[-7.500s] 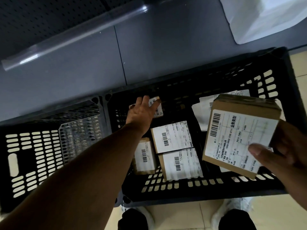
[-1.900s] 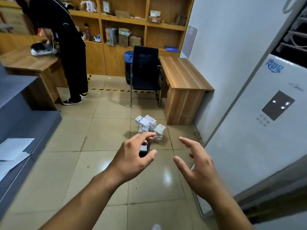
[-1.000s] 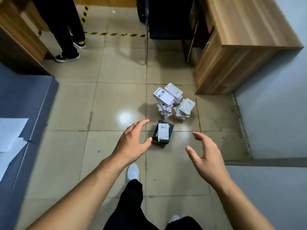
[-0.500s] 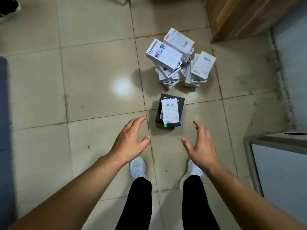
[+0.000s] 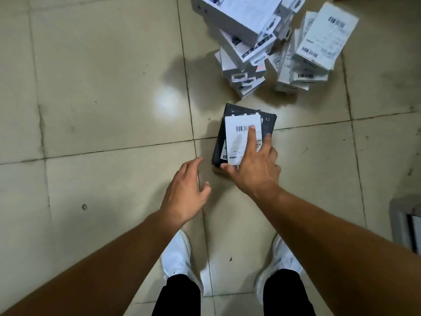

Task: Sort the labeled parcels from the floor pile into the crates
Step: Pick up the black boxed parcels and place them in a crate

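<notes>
right hand on the black parcel

my right hand (image 5: 252, 172) lies on top of the black parcel (image 5: 219, 142), which sits flat on the tiled floor (image 5: 102, 87) just in front of my feet. my fingers (image 5: 250, 135) are spread and mostly straight. the index finger reaches up the white label (image 5: 239, 139) to the barcode, the thumb touches the near left corner, and the outer fingers lie toward the right edge. nothing is curled round the parcel; i touch it from above and do not grip it. a brownish edge shows under its near corner, but i cannot tell what that is.

my left hand (image 5: 184, 192) hovers over the floor just beside the parcel's near left corner. its fingers are relaxed and apart, holding nothing and not touching the parcel.

beyond the black parcel, close but apart from it, stands the pile of white boxes (image 5: 246, 30), leaning unevenly, with a second white stack (image 5: 319, 42) just to its right, a barcode label on top.

my white shoes (image 5: 176, 256) stand side by side below my arms.
</notes>
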`<act>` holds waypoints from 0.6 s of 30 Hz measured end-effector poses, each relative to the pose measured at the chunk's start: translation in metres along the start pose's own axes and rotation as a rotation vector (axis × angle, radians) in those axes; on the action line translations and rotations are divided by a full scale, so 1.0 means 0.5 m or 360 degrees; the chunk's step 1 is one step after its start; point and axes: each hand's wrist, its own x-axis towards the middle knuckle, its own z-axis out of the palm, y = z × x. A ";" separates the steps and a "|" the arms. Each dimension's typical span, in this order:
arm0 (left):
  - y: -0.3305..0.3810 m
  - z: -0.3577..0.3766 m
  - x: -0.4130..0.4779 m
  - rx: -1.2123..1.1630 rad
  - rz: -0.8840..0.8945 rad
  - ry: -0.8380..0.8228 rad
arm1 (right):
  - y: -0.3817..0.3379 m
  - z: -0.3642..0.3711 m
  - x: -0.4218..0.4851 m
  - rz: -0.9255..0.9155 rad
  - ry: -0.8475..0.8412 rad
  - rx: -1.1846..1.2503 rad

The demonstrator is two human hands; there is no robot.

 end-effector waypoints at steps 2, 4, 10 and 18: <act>-0.013 0.031 0.034 -0.0020 -0.0050 0.0028 | 0.013 0.021 0.033 0.0051 -0.0009 -0.0015; -0.021 0.053 0.066 0.0063 0.0012 -0.0005 | 0.026 0.042 0.056 0.0053 -0.0021 -0.0026; 0.002 0.099 0.169 -0.0019 -0.0161 -0.0001 | 0.042 0.066 0.066 0.0023 0.0028 0.0154; 0.040 0.135 0.237 -0.0340 -0.0432 -0.0055 | 0.213 -0.005 0.030 0.0150 0.0316 0.0268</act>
